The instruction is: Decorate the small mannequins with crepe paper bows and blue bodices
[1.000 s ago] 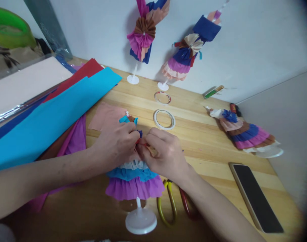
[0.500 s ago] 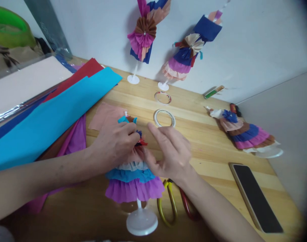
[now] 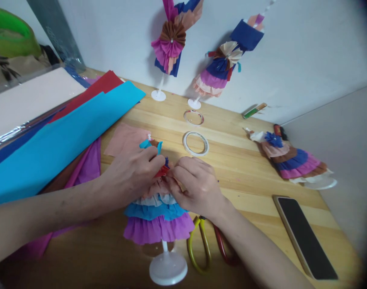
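A small crepe-paper dress with ruffled tiers in purple, blue, white and pink stands upright on a white round-based stand. My left hand is closed around the dress's upper part, just under its blue and brown top. Opposite it, my right hand has its fingers curled and pinched at the right side of the waist. Between the hands shows a red paper trim, with a bit of dark blue above it. The fingertips of both hands are partly hidden.
Yellow-handled scissors and a red handle lie beneath my right forearm. Tape rolls lie behind. Paper sheets fill the left. A phone and another paper dress lie right; two more dresses stand by the wall.
My right hand's extended fingers have curled in and closed at the dress's waist, moving slightly left and down. The left hand keeps its hold; the red trim shows more between the hands.
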{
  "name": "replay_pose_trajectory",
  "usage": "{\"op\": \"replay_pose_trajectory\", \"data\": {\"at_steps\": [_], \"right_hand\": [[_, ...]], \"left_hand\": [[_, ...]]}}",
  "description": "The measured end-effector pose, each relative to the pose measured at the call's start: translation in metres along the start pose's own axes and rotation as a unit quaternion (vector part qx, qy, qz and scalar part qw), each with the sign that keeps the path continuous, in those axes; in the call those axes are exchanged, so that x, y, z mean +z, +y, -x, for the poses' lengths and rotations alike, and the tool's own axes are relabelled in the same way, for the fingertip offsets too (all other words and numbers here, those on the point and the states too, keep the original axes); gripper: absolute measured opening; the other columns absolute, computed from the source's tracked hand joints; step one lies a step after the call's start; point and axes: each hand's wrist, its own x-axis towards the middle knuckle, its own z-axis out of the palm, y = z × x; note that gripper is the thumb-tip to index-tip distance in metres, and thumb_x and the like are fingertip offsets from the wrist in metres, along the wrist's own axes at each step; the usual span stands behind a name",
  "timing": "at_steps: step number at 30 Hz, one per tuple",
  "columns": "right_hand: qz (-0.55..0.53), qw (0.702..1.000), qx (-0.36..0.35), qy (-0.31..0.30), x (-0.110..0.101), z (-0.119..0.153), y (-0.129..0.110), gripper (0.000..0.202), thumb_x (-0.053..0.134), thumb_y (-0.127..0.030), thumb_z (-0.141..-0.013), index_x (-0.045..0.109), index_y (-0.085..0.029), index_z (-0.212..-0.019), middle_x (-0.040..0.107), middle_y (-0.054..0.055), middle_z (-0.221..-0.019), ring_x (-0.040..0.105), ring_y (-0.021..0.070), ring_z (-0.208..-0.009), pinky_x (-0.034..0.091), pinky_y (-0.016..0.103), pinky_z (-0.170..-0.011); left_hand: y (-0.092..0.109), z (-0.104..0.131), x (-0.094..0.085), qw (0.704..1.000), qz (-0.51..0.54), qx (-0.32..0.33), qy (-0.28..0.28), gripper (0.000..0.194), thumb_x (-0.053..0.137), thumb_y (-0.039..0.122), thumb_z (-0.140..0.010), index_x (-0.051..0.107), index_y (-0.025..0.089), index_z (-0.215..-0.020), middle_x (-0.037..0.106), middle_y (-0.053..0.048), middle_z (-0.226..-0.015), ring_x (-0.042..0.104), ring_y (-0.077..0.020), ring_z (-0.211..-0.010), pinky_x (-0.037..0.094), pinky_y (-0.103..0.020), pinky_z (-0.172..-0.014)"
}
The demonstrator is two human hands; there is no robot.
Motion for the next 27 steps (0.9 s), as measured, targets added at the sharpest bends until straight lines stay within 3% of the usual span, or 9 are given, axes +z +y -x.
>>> {"op": "replay_pose_trajectory", "data": {"at_steps": [5, 9, 14, 19, 27], "right_hand": [[-0.044, 0.999, -0.005, -0.013, -0.005, -0.003, -0.002, 0.021, 0.050, -0.017, -0.082, 0.051, -0.020, -0.062, 0.046, -0.001, -0.060, 0.039, 0.0136, -0.055, 0.031, 0.029, -0.051], [-0.111, 0.994, 0.018, -0.004, -0.010, -0.005, -0.003, 0.014, 0.049, -0.017, -0.078, 0.055, -0.020, -0.066, 0.050, 0.001, -0.064, 0.046, 0.0150, -0.059, 0.037, 0.029, -0.053], [-0.149, 0.985, 0.068, -0.054, -0.008, -0.007, 0.000, 0.019, 0.046, -0.011, -0.073, 0.063, -0.016, -0.078, 0.052, 0.005, -0.074, 0.050, 0.0176, -0.068, 0.043, 0.030, -0.057], [-0.183, 0.976, 0.068, -0.100, -0.004, -0.007, 0.002, 0.026, 0.046, -0.012, -0.075, 0.069, -0.014, -0.087, 0.056, 0.006, -0.078, 0.053, 0.0191, -0.073, 0.047, 0.032, -0.062], [-0.221, 0.971, 0.079, -0.039, -0.004, -0.005, 0.003, 0.028, 0.049, -0.012, -0.078, 0.068, -0.010, -0.099, 0.060, 0.009, -0.084, 0.058, 0.0203, -0.076, 0.051, 0.034, -0.066]], "left_hand": [[-0.001, -0.001, -0.001, 0.999, 0.021, -0.035, -0.025, 0.011, 0.056, 0.014, -0.082, 0.053, 0.019, -0.072, 0.060, -0.001, -0.076, 0.054, -0.0142, -0.066, 0.038, -0.026, -0.055], [0.000, -0.002, -0.001, 0.998, 0.030, -0.022, -0.045, 0.013, 0.054, 0.010, -0.079, 0.054, 0.019, -0.071, 0.060, -0.002, -0.075, 0.055, -0.0160, -0.067, 0.040, -0.027, -0.058], [0.001, 0.002, -0.001, 0.999, 0.032, -0.024, -0.010, 0.012, 0.052, 0.010, -0.079, 0.050, 0.019, -0.071, 0.057, 0.000, -0.072, 0.052, -0.0147, -0.061, 0.037, -0.027, -0.054], [0.000, 0.001, 0.001, 1.000, 0.014, -0.017, 0.018, 0.019, 0.049, 0.008, -0.081, 0.044, 0.020, -0.067, 0.053, 0.001, -0.066, 0.048, -0.0139, -0.058, 0.033, -0.028, -0.052], [0.000, 0.000, 0.001, 0.999, 0.027, -0.016, 0.023, 0.018, 0.050, 0.006, -0.076, 0.044, 0.021, -0.068, 0.050, 0.002, -0.065, 0.043, -0.0131, -0.057, 0.031, -0.027, -0.052]]}}
